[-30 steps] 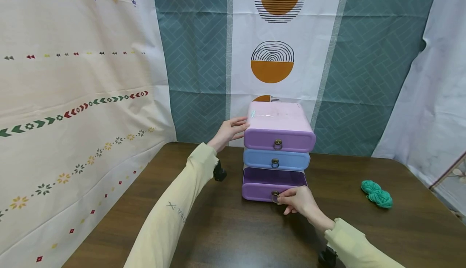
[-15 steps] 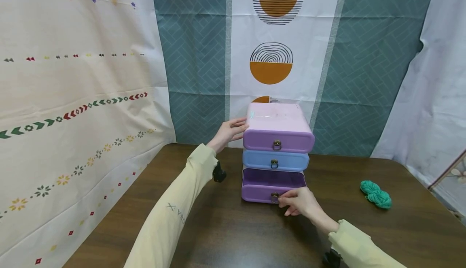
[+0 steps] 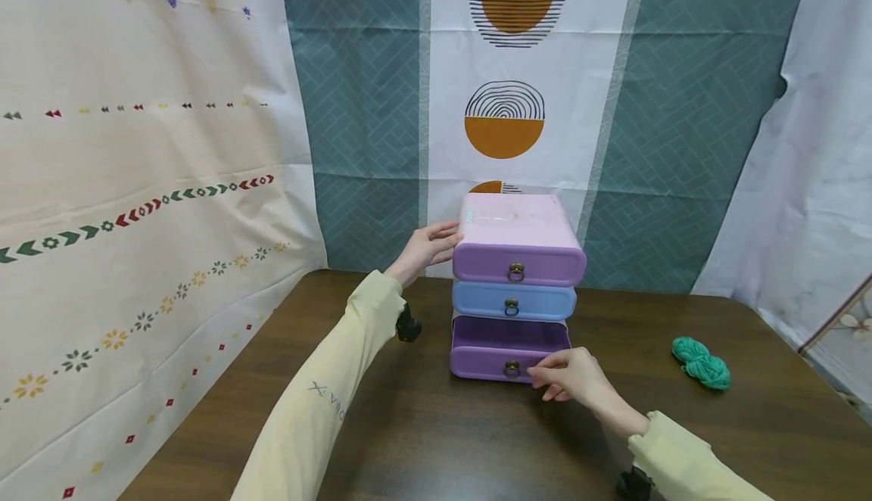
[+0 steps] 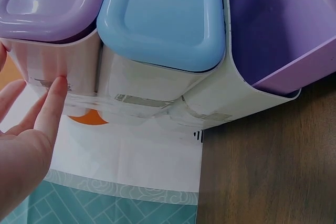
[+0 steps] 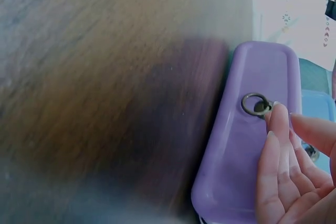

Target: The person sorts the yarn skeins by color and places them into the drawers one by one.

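Note:
A three-tier drawer unit (image 3: 521,217) stands on the table, its pink top over a purple top drawer (image 3: 487,262) and a blue middle drawer (image 3: 477,298). The purple bottom drawer (image 3: 477,362) is pulled out; the part of its inside that shows holds nothing. My left hand (image 3: 424,250) rests its fingertips against the unit's upper left side, fingers extended. Just right of the bottom drawer's metal ring pull (image 3: 512,368) is my right hand (image 3: 575,380). In the right wrist view, its loosely bent fingers (image 5: 281,119) are close to the ring pull without gripping it.
A skein of green yarn (image 3: 702,363) lies on the brown wooden table (image 3: 422,440), right of the drawers. Patterned cloth (image 3: 368,107) hangs behind the table, and a cream cloth (image 3: 150,183) hangs along the left.
My right hand has let go of the ring pull and drawn slightly right. The ring now hangs free. The left hand keeps its place, and the bottom drawer stays out.

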Motion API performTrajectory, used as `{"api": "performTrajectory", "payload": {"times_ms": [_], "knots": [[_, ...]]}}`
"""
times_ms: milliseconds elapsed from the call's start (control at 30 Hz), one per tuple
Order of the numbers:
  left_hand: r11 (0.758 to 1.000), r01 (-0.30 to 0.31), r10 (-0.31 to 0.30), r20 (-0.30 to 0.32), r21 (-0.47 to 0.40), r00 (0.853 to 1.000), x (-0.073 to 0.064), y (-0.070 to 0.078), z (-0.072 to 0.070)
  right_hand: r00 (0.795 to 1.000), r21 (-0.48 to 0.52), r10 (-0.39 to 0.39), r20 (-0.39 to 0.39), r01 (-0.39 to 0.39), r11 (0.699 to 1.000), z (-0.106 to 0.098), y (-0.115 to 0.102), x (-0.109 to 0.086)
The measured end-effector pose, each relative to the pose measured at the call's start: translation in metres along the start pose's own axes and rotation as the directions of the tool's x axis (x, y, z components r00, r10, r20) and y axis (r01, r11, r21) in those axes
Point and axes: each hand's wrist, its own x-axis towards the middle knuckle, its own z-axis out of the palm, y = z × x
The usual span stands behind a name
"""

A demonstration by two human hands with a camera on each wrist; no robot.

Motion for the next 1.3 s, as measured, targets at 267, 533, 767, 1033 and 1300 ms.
{"api": "performTrajectory", "payload": {"times_ms": [267,533,767,1033,1300], "knots": [[1.0,-0.004,0.004,-0.012,0.011,1.0,-0.001,0.0,0.0,0.999,-0.012,0.017,-0.029,-0.017,1.0,-0.015,0.0,-0.004],[1.0,-0.002,0.002,0.0,0.0,1.0,-0.002,-0.001,-0.001,0.999,-0.01,0.028,-0.044,-0.028,1.0,-0.033,-0.001,-0.008],[1.0,-0.008,0.008,0.007,-0.004,1.0,-0.001,-0.001,-0.001,0.998,0.032,0.014,-0.059,-0.012,0.999,-0.051,-0.003,-0.008],[1.0,-0.005,0.005,0.012,-0.012,1.0,0.0,-0.002,-0.001,0.994,0.024,0.033,-0.105,-0.031,0.999,-0.074,0.004,-0.005],[1.0,-0.004,0.004,0.015,0.0,1.0,0.001,-0.001,-0.001,0.99,0.018,0.04,-0.137,-0.038,0.999,-0.09,0.008,-0.004]]}}
